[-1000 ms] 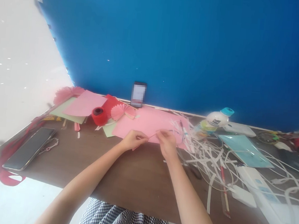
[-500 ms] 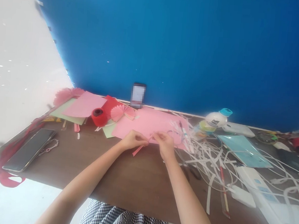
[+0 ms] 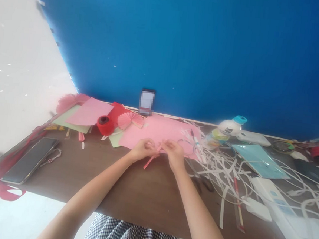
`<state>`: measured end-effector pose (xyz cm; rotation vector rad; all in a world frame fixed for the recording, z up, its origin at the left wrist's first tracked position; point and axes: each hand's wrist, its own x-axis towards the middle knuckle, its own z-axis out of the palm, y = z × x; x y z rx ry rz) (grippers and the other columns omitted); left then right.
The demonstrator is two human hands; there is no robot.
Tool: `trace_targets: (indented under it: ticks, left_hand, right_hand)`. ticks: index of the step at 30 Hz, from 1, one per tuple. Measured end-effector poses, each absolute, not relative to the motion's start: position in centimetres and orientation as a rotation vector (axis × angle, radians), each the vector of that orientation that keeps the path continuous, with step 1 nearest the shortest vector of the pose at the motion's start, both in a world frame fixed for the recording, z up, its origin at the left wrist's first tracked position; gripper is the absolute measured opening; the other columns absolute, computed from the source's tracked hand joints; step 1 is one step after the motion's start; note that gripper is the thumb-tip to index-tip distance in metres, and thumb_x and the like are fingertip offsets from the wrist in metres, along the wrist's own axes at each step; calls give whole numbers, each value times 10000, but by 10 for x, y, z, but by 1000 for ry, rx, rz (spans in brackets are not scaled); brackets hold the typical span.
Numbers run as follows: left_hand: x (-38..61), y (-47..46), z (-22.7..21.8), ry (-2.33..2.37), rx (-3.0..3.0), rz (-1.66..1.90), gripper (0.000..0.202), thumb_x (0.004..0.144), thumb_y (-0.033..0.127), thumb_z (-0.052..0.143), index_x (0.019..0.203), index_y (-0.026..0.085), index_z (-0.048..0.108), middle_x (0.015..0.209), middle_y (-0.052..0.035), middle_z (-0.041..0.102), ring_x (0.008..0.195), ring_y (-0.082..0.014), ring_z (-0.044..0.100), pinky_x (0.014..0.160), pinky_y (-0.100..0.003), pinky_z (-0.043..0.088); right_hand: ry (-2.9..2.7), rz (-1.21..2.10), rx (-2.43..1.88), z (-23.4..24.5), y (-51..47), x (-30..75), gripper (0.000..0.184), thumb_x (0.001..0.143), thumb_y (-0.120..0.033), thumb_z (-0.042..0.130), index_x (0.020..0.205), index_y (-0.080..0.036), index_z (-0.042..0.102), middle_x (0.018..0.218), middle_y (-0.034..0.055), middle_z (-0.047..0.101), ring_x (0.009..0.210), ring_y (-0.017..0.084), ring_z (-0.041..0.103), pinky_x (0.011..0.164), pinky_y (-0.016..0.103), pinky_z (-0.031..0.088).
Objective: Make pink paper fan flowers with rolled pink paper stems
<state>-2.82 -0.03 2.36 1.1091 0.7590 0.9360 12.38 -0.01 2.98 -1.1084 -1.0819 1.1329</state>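
Pink strip [image 3: 149, 161] held over the counter [image 3: 142, 192]
The strip is pinched by the fingers of the left hand [image 3: 142, 150] and right hand [image 3: 175, 154].

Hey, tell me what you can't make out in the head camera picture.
All in the head view:
Part of the folded pink strip: covered by the left hand.
Whether the right hand pinches it: too small, blurred.
Screen of the upright device: pixelated.
Print on the white bottle: too small, blurred.
Checked cloth: cut off by the bottom edge.
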Motion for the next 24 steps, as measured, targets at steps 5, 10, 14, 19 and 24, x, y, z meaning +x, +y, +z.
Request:
trace_targets:
  ticks: [5,10,14,19,24]
  left_hand:
    - [-30,-2,25,771,1074,883,384,509,230,758,804,112,542,681,-60,668,627,-179,638,667,-365,509]
    - [-29,-6,28,778,1056,775,424,494,239,765,862,91,614,703,-72,670,656,-184,637,712,-373,504]
    - [-25,-3,26,803,954,879,372,486,247,767,785,69,638,680,-80,663,657,-191,635,719,-371,501]
    - [-26,7,19,835,592,1405,315,507,235,757,729,104,576,682,-48,651,710,-176,634,705,-312,495]
    - [-31,10,15,874,554,1473,328,533,255,738,766,119,551,715,-47,643,740,-178,630,727,-317,486]
  right_hand:
    - [-1087,1142,-1132,32,-2,123,264,584,-377,697,737,-175,621,677,38,651,694,199,626,678,338,489]
    - [-1051,1195,-1060,31,-1,124,207,614,-367,678,623,-186,579,643,20,638,660,185,620,646,328,490]
    - [-1084,1163,-1075,31,1,123,230,651,-404,637,735,-196,584,791,42,642,732,178,608,666,325,492]
    - [-1325,1044,-1153,23,-8,109,474,605,-367,684,1023,-240,499,959,54,591,770,171,591,640,299,494]
    - [-1687,652,-1168,17,-15,100,202,741,-255,536,941,-243,563,870,39,616,716,163,581,678,308,476]
